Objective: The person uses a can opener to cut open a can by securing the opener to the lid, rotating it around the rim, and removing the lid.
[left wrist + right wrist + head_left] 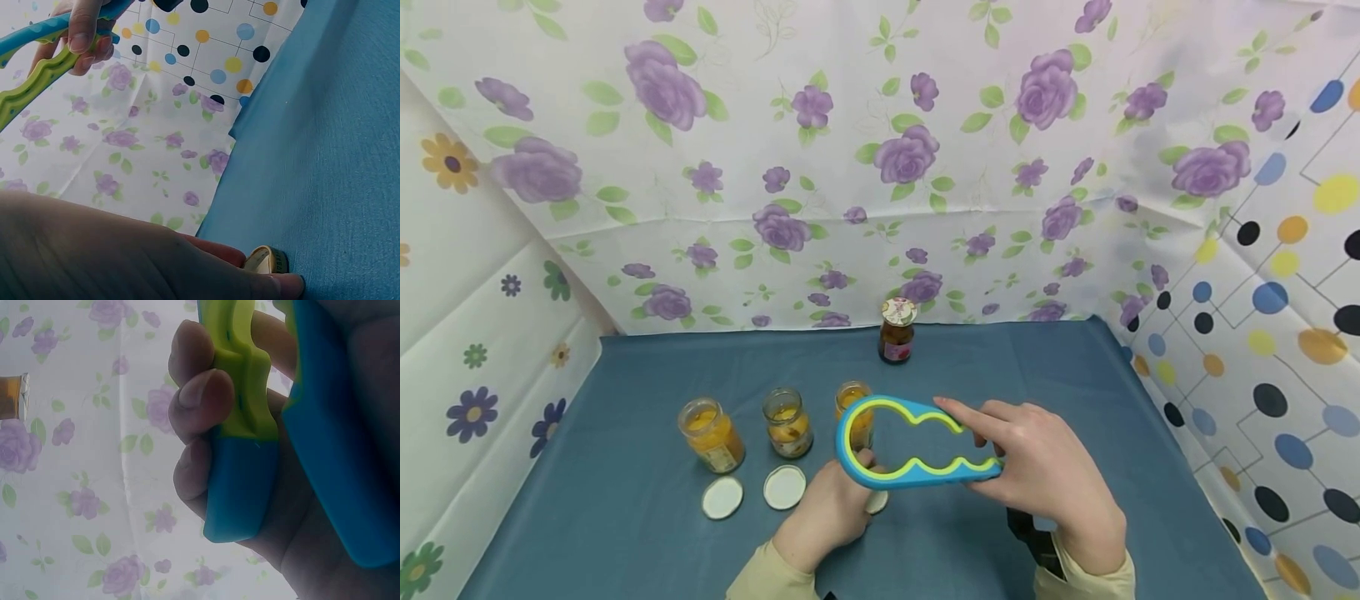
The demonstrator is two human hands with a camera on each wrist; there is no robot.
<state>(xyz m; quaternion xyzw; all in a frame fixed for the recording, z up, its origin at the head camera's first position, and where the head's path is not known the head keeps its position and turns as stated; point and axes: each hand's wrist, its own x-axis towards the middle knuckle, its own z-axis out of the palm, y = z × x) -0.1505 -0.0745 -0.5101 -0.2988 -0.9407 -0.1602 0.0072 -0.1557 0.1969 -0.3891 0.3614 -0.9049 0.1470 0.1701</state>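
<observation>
My right hand (1037,450) grips the two arms of a blue and yellow-green jar opener (917,477), raised above the table with its closed loop to the left. In the right wrist view, fingers curl round one arm of the opener (242,487). Low at the tabletop, my left hand (835,504) pinches a jar lid (877,502) between thumb and fingers; the left wrist view shows the lid's rim (278,259). Just beyond that hand stands a lidless jar (853,400) of orange contents, partly covered by the opener's loop.
Two more lidless jars stand to the left, a fuller one (718,446) and a second one (790,433). Two white lids, left (722,498) and right (785,487), lie before them. A dark jar (897,333) with its lid on stands at the back by the flowered cloth wall (850,275).
</observation>
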